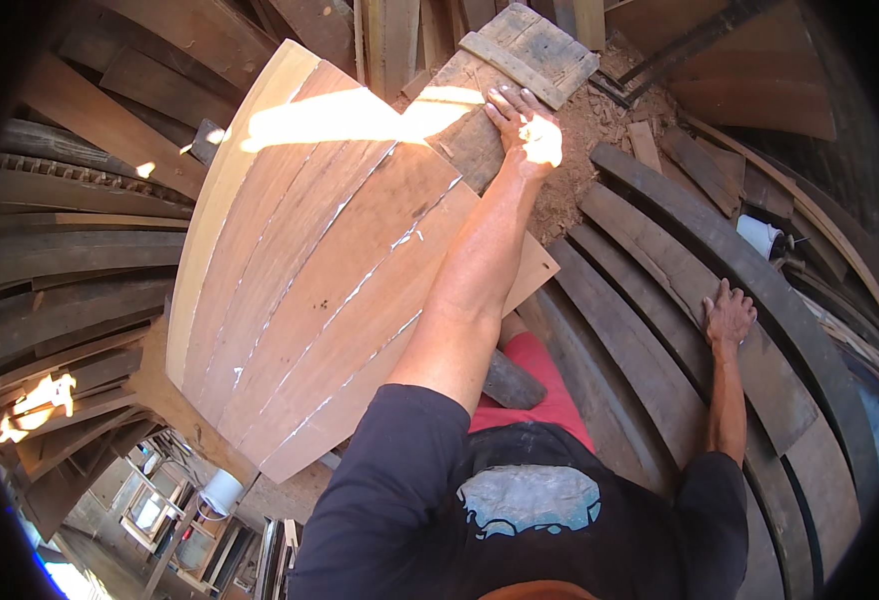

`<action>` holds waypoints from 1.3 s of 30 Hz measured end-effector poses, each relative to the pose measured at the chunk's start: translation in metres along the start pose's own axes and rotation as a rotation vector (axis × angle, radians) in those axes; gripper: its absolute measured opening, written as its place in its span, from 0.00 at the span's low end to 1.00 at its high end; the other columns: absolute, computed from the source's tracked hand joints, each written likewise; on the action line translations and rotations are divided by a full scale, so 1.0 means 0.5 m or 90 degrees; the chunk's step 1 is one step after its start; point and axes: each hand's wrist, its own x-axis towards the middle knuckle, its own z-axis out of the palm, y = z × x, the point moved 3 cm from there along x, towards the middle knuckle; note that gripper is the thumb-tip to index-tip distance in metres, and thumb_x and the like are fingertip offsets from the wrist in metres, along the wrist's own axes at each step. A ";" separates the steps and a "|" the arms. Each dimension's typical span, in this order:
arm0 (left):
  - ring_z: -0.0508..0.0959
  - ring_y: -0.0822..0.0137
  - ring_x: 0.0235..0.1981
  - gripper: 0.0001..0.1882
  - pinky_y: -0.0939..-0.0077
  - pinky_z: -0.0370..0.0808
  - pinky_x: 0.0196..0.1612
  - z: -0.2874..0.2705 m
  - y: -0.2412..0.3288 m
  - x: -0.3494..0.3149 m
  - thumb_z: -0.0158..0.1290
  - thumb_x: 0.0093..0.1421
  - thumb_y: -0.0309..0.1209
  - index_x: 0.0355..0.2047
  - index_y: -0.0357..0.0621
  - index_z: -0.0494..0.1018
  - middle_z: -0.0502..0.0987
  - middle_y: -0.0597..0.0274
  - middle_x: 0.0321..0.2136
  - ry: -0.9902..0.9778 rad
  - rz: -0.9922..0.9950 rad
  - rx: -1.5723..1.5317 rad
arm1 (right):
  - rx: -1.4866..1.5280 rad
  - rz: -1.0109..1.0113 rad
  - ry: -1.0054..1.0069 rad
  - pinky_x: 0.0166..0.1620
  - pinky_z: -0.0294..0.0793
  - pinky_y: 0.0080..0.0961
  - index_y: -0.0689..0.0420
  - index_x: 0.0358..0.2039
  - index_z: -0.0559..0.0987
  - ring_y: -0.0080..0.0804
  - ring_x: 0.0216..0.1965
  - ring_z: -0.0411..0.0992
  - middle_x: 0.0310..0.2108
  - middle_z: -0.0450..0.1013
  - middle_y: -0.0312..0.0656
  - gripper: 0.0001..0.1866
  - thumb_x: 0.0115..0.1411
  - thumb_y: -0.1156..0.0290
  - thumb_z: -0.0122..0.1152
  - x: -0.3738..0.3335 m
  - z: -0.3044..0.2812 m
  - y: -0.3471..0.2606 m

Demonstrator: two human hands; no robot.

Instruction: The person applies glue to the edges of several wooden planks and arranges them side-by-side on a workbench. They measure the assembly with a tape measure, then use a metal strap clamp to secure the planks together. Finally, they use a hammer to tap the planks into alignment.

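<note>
A wide wooden panel (360,250), made of several boards with white lines along their seams, lies tilted in front of me. My left hand (527,128) reaches across it and rests, fingers apart, on the lower edge of a worn wooden board (545,50) with a strip fixed across it. Nothing shows in that hand, though bright sunlight washes out part of it. To my right, my right hand (730,312) is laid on a long brown plank (650,238), its fingers spread and holding nothing.
Stacked planks (80,245) crowd the left side. Sawdust and shavings (585,125) cover the ground beyond my left hand. A dark curved beam (760,270) runs along the right, with a white container (757,235) behind it. A white bucket (222,492) stands at lower left.
</note>
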 end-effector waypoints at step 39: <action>0.41 0.16 0.65 0.42 0.32 0.41 0.67 -0.076 0.004 -0.010 0.53 0.60 0.39 0.62 0.13 0.50 0.44 0.09 0.61 -0.033 0.055 -0.130 | 0.497 0.103 0.268 0.64 0.62 0.49 0.48 0.70 0.51 0.57 0.63 0.60 0.66 0.55 0.62 0.49 0.54 0.60 0.70 1.203 -0.536 -0.047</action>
